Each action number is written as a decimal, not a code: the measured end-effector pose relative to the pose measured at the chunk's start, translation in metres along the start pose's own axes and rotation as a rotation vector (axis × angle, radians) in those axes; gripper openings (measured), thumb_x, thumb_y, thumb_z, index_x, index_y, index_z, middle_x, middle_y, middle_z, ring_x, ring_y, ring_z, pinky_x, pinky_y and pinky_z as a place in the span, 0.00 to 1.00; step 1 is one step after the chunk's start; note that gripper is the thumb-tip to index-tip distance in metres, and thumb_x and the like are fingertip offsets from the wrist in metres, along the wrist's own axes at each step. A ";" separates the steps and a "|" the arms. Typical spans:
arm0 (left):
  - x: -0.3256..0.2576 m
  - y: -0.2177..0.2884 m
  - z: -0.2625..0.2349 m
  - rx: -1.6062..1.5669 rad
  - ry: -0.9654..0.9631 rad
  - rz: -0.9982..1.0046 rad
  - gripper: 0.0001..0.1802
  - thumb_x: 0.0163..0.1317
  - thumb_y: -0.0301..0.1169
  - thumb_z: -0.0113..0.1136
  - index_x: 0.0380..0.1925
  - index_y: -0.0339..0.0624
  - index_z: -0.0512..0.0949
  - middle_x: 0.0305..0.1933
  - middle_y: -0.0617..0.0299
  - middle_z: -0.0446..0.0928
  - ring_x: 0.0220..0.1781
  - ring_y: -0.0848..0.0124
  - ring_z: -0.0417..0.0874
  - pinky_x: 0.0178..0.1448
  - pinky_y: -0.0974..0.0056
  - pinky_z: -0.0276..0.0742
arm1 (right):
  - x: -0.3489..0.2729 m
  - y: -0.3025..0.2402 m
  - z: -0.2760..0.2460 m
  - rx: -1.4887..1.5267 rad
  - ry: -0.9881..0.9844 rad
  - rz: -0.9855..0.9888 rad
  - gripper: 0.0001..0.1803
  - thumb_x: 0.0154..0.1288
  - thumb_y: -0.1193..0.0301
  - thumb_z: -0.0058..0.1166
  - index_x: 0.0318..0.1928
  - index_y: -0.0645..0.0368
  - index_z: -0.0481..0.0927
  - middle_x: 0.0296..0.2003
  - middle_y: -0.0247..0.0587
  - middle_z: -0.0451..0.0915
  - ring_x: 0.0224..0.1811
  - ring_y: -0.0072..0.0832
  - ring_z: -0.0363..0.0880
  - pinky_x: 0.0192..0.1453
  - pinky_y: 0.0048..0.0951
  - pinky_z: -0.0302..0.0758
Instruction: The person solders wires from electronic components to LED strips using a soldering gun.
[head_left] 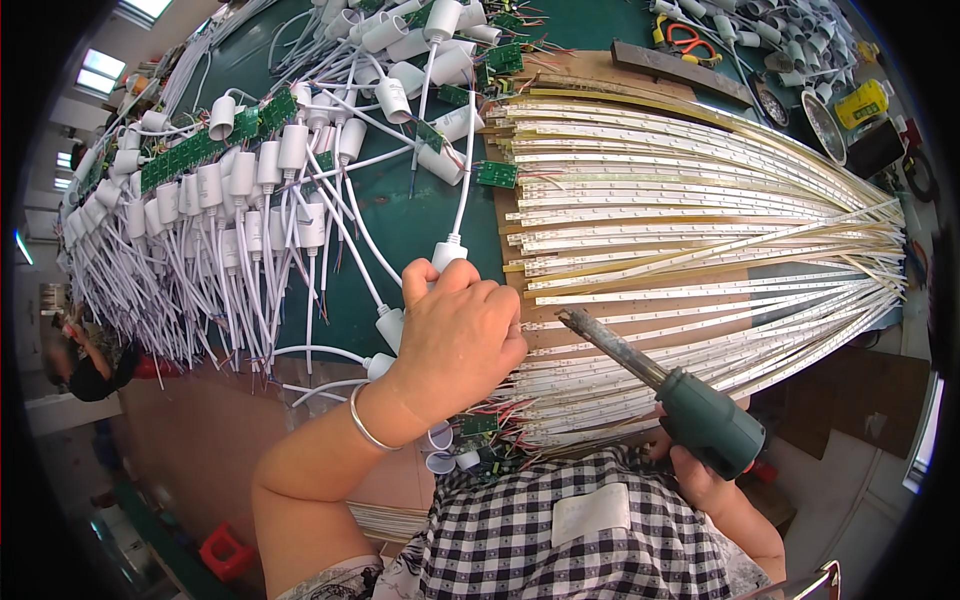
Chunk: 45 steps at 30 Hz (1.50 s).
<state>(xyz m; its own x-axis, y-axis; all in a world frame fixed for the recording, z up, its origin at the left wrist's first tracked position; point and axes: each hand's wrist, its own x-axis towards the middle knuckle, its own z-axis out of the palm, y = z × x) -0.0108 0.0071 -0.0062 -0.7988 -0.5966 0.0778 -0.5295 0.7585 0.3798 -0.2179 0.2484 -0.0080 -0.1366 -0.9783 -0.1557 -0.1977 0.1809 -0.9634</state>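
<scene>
1. Green tabletop (590,25) across the room, beside a reddish floor (190,440), with another person (100,368) at far left.
2. On its left side: heaped white lamp caps (240,175) with trailing white cables, and long green circuit boards (180,163) lying across the pile.
3. On its right side: many white LED strips (640,215), side by side over a brown sheet (570,65), closer together at the far right.
4. Right hand (698,478): fingers clenched around the green handle of a soldering iron (712,425), with its metal tip aimed up and left, over the strips.
5. Left hand (455,330): fingers curled near the strips' left ends, at a partly covered white cap (449,253); with fingertips hidden, cannot tell whether grasping it.
6. Beyond the strips: dark bar (680,72), orange-handled scissors (688,43), yellow bottle (862,104).
</scene>
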 end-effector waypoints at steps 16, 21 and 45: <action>0.001 0.002 0.000 0.005 0.006 0.011 0.05 0.45 0.27 0.61 0.19 0.48 0.74 0.23 0.71 0.75 0.39 0.67 0.72 0.50 0.52 0.53 | -0.003 -0.007 0.003 0.014 0.172 0.169 0.16 0.52 0.77 0.60 0.45 0.65 0.81 0.36 0.45 0.81 0.34 0.36 0.82 0.41 0.32 0.78; 0.000 0.000 0.001 0.009 0.013 0.011 0.05 0.45 0.27 0.62 0.20 0.48 0.74 0.24 0.71 0.76 0.39 0.67 0.73 0.50 0.52 0.52 | -0.003 -0.003 0.004 -0.009 0.159 0.155 0.16 0.52 0.77 0.60 0.44 0.65 0.81 0.36 0.45 0.81 0.34 0.36 0.81 0.40 0.32 0.77; 0.000 0.002 -0.002 0.019 0.007 -0.001 0.05 0.47 0.28 0.62 0.21 0.49 0.74 0.25 0.72 0.75 0.41 0.69 0.72 0.52 0.53 0.52 | -0.003 -0.007 0.007 -0.030 0.189 0.180 0.16 0.52 0.75 0.60 0.43 0.63 0.81 0.36 0.45 0.82 0.39 0.42 0.79 0.46 0.38 0.75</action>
<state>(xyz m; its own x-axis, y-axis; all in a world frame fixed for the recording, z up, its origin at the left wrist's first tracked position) -0.0111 0.0083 -0.0041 -0.7966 -0.5987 0.0838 -0.5355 0.7631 0.3618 -0.2098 0.2493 -0.0024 -0.3509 -0.8942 -0.2780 -0.1819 0.3564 -0.9165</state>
